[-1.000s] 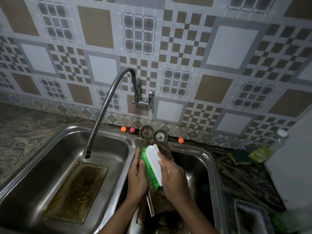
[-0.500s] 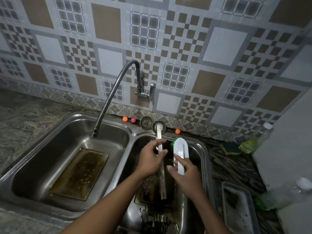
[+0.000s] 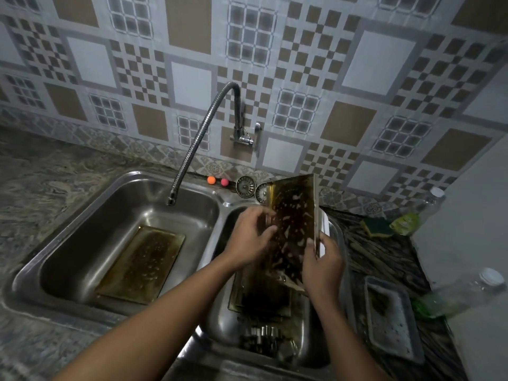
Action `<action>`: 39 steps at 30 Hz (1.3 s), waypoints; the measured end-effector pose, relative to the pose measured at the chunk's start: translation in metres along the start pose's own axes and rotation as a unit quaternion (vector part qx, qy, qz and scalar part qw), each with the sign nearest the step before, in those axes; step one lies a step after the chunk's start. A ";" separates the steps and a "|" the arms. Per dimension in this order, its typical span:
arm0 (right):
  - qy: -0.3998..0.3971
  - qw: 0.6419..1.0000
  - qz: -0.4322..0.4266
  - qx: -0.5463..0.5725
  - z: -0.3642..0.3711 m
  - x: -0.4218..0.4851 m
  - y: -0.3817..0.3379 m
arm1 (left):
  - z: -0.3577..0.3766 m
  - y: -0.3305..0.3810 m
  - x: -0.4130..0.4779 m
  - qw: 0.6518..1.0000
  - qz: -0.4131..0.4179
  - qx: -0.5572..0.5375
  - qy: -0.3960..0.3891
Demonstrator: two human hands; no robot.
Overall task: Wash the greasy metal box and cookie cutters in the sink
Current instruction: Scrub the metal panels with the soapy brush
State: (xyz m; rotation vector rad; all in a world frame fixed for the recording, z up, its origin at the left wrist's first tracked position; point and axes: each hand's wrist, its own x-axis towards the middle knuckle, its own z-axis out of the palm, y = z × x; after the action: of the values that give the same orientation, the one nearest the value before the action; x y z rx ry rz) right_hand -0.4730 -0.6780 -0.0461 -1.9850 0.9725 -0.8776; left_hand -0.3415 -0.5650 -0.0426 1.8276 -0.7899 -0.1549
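I hold a greasy, brown-stained metal box [image 3: 295, 215] tilted upright over the right basin, its inside facing me. My left hand [image 3: 253, 235] grips its left edge and my right hand [image 3: 323, 259] grips its lower right edge. A white strip, probably the scrub brush [image 3: 326, 224], shows just behind the box's right edge. Another greasy metal piece [image 3: 261, 298] lies flat on the right basin's floor. Several metal cookie cutters [image 3: 264, 336] sit at that basin's near end. A greasy flat tray [image 3: 143, 265] lies in the left basin.
The flexible faucet [image 3: 203, 138] ends over the left basin. Two drain strainers [image 3: 246, 187] and small orange and pink balls [image 3: 211, 180] line the back rim. On the right counter are a sponge [image 3: 378, 226], two bottles [image 3: 412, 218] and a white tray [image 3: 393, 317].
The brush was scrubbing the box a second ago. Since then both hands have turned the box and lifted it upright, and the green bristles are out of sight.
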 end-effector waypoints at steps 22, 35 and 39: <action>-0.132 0.985 0.113 -0.022 0.295 -0.139 -0.111 | -0.311 -0.257 -0.042 0.953 -0.276 0.102 -0.066; -0.261 0.913 0.269 -0.164 0.362 -0.149 -0.056 | -0.278 -0.397 -0.050 0.906 -0.358 0.171 -0.147; -0.276 0.910 0.265 -0.160 0.373 -0.154 -0.041 | -0.273 -0.404 -0.050 0.902 -0.367 0.181 -0.139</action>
State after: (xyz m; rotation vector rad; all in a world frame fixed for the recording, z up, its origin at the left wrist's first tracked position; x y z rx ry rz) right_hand -0.2299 -0.4119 -0.2316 -1.9093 1.2662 0.1562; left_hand -0.0762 -0.2421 -0.2989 2.4264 -0.2807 -0.8169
